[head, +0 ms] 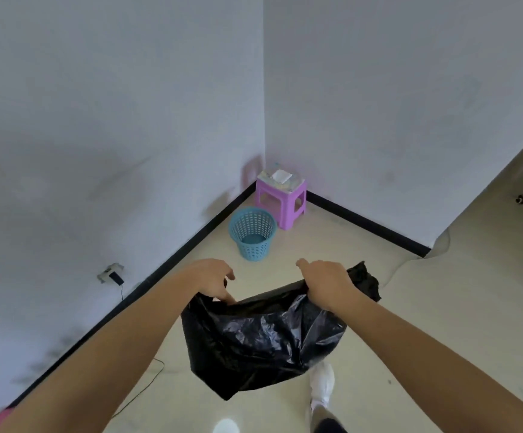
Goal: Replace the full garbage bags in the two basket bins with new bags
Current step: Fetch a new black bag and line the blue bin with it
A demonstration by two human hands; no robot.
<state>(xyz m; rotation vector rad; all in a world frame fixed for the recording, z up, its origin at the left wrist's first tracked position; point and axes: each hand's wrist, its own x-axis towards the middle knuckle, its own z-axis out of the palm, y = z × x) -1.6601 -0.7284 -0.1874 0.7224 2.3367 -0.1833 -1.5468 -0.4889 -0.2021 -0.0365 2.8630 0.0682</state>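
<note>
A: What do the hands hold?
B: The left hand (211, 278) and right hand (325, 284) each grip the rim of a black bag (263, 339), near.
A: And the bin?
B: The blue basket (253, 233) stands bare, far, beside a purple stool (282, 198).

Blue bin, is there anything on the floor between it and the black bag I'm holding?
Nothing visible. Both hands, left and right, grip the black bag, and bare floor runs to the blue bin. The purple stool stands behind the bin, out of the path.
</note>
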